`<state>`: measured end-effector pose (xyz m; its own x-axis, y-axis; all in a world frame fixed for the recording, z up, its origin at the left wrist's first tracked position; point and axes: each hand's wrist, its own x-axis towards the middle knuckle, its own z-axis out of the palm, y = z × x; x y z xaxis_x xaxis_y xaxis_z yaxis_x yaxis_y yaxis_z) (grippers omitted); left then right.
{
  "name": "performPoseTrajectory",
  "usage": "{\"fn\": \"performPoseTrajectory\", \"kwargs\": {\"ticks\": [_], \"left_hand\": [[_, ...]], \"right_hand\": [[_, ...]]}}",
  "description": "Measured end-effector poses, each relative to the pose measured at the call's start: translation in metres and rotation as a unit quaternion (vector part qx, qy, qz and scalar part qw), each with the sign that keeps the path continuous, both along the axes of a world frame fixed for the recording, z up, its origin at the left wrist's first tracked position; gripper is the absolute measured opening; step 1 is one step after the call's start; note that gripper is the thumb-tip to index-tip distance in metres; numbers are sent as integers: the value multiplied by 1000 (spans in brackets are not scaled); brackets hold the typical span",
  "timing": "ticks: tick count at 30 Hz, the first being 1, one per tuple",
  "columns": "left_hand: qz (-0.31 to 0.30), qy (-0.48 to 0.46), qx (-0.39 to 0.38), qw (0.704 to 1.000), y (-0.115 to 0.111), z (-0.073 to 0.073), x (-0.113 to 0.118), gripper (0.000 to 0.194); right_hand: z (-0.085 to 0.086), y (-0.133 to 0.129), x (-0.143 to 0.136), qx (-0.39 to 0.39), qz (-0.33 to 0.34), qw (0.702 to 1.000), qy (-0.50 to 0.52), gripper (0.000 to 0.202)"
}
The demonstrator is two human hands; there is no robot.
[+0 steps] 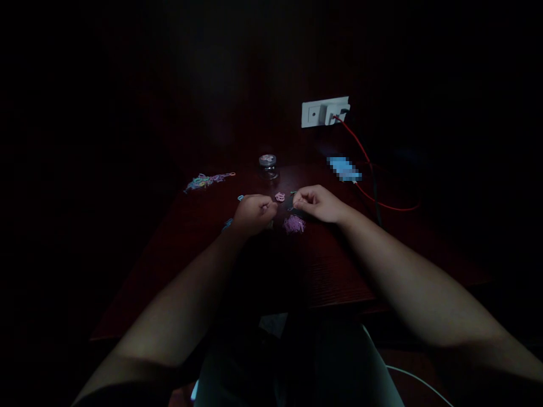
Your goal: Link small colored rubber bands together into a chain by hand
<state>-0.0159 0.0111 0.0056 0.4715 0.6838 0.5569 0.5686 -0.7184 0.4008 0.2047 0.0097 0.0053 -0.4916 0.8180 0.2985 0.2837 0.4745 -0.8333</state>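
Note:
My left hand point(255, 213) is curled closed above the dark red table, and what its fingers hold, if anything, is too dim to tell. Opposite it, my right hand point(317, 203) has thumb and forefinger pinched together at a few dark green bands point(292, 194); I cannot make out what is in the pinch. A purple pile of small elastic bands point(294, 224) lies just below and between the hands. Pink bands point(280, 196) form a smaller heap between them. Blue bands point(228, 224) show beside my left wrist, partly hidden.
Mixed coloured bands point(206, 181) are spread at the table's far left. A small clear jar with a lid point(267, 165) stands at the back. To the right lie a blurred phone point(344, 168) and its red cable point(396, 208), which runs to a wall socket point(314, 114).

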Motion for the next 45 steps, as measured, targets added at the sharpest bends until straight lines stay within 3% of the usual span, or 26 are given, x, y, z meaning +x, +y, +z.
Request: {"fn": "performPoseTrajectory", "kwargs": {"ticks": [5,12,21,25,28,32,36,45], "left_hand": [[-70,-7,3,998,3,0,-4,29],[-121,6,-12,993,2,3,-3,32],[-128,18,-31,991,0,6,-1,34],[-138,13,-34,990,0,6,-3,33],[-144,12,-40,989,0,6,-3,32],[-154,14,-33,987,-1,7,-2,34],[-139,21,-32,990,-3,9,0,37],[-138,42,-41,989,1,3,-2,35]], "right_hand": [[0,-1,6,-3,2,998,-63,18],[1,-3,7,19,-41,993,-107,18],[3,-8,5,27,-10,983,-182,20],[5,-7,8,30,0,987,-160,31],[4,-2,11,41,-39,992,-110,38],[-2,2,8,61,-100,989,-90,32],[-10,2,1,70,-89,988,-103,21],[-14,3,-3,84,-83,987,-108,19]]}}
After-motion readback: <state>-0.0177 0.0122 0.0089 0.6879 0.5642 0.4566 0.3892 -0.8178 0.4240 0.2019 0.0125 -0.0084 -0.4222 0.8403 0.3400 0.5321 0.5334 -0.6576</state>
